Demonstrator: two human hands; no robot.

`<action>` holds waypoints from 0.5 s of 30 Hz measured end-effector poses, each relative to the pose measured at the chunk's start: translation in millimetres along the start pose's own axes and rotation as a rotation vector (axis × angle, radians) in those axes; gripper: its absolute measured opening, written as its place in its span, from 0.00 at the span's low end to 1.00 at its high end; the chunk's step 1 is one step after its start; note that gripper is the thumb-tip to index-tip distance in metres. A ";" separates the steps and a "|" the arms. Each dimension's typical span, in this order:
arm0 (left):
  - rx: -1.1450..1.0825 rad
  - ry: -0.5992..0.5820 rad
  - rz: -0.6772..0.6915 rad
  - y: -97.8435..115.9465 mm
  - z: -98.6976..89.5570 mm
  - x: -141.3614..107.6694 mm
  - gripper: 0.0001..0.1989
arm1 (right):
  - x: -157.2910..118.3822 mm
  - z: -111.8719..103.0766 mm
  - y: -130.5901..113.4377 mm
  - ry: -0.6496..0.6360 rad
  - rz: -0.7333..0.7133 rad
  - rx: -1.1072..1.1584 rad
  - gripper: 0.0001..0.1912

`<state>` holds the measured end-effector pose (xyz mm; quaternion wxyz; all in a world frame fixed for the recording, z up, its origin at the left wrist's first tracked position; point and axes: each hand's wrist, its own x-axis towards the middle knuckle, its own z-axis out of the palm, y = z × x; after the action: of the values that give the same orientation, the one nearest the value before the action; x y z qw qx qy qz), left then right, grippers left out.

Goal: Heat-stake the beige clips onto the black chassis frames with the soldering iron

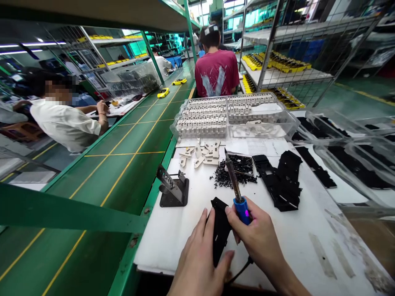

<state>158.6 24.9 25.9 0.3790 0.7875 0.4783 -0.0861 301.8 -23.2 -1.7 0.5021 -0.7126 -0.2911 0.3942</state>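
Note:
In my right hand [257, 230] is a soldering iron [235, 185] with a blue handle, its tip pointing up and away from me. My right thumb also reaches the edge of a black plastic part [219, 234]. Fingers and thumb of my left hand [199, 257] hold that long part from either side on the white table. Beyond it lies a heap of small black pieces [226, 176], too small to name surely. Several larger black plastic parts [279, 176] are piled to the right. Loose off-white pieces with slots [202, 155] are scattered farther back.
A soldering iron stand [175, 191] is at the table's left. Clear trays [227, 119] of off-white pieces stand behind, and trays of black parts [354, 164] at right. A green conveyor [123, 152] carries yellow toy cars [163, 93]. Co-workers sit ahead and at left.

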 end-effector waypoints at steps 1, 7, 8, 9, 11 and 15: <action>-0.013 0.014 0.019 -1.9 2.9 0.4 0.37 | -0.5 0.1 0.4 -0.003 -0.007 -0.011 0.22; -0.259 0.078 0.120 -10.5 14.6 2.4 0.38 | -4.0 0.0 -2.1 -0.083 -0.008 0.025 0.25; -0.289 0.081 0.142 -9.8 13.7 2.6 0.38 | -4.5 -0.8 -3.4 -0.107 -0.012 0.049 0.25; -0.316 0.085 0.169 -8.9 11.5 2.7 0.37 | -4.9 -2.5 -4.5 -0.139 -0.012 0.076 0.25; -0.368 0.092 0.217 -7.9 4.3 2.5 0.34 | -4.7 -10.2 -3.9 -0.202 0.001 0.151 0.25; -0.475 0.066 0.138 -15.7 -14.9 0.5 0.27 | -1.6 -47.8 12.3 -0.199 0.058 0.011 0.25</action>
<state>142.6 39.4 28.0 0.5426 0.7096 0.4423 0.0804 342.0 -51.7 -4.1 0.4631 -0.6751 -0.3168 0.4791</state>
